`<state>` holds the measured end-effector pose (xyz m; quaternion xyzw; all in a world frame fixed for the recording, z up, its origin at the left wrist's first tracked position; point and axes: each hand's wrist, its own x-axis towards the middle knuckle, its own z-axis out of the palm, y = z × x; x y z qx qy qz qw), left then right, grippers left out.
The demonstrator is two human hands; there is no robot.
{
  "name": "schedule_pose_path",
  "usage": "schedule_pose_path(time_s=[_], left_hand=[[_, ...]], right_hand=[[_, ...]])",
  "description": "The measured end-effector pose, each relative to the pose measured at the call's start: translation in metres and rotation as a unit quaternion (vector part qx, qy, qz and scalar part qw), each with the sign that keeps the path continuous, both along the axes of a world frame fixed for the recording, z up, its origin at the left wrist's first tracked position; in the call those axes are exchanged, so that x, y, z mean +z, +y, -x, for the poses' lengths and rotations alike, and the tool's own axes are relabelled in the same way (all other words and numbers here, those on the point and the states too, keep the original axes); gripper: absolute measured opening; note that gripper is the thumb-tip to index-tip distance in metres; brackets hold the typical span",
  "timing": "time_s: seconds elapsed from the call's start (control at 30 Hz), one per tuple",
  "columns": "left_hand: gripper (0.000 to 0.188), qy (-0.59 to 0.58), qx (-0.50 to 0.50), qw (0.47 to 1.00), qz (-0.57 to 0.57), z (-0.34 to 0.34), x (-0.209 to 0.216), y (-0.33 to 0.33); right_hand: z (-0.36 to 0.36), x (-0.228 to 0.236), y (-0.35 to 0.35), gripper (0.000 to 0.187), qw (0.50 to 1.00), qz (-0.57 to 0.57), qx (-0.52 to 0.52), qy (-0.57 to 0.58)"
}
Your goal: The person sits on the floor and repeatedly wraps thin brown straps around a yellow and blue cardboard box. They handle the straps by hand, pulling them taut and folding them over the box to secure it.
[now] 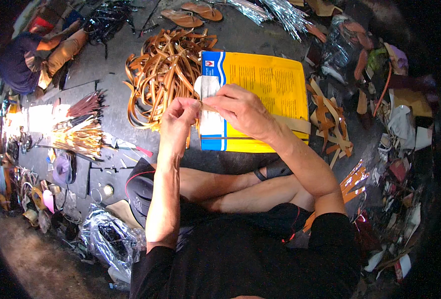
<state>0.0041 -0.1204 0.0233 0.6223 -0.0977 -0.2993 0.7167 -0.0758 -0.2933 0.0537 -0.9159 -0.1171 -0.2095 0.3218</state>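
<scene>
My left hand (pixel 178 114) and my right hand (pixel 243 109) meet over the left end of a yellow and blue printed box (pixel 265 79). Fingertips of both are pinched on a thin brown strip (pixel 208 106), mostly hidden by the fingers. Under them, a whitish patch (pixel 208 85), perhaps cloth or paper, lies on the box's blue band. A wider beige strip (pixel 296 124) crosses the box's right part and passes beneath my right forearm. Just beyond my left hand is a tangled heap of glossy brown straps (pixel 165 74).
Brown strip offcuts (pixel 330 117) lie right of the box. At far left, bundled brown strips (pixel 78 137) fan out near a seated person (pixel 18 65). Sandals (pixel 183 18) and silvery strips (pixel 290 22) lie at the back. Clear plastic (pixel 110 236) is beside my left leg.
</scene>
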Motion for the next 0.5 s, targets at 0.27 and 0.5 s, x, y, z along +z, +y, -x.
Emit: schedule_pose_path(time_s=[0.27,0.5], left_hand=[[0.014,-0.05,0.022,0.997,-0.047,0.0,0.004,-0.01],[0.014,-0.03,0.056,0.998,0.01,0.017,0.009,-0.002]], right_hand=[[-0.001,0.005,0.009,0.016,0.999,0.022,-0.025,0.004],[-0.004,0.003,0.009,0.013,0.999,-0.01,-0.047,-0.003]])
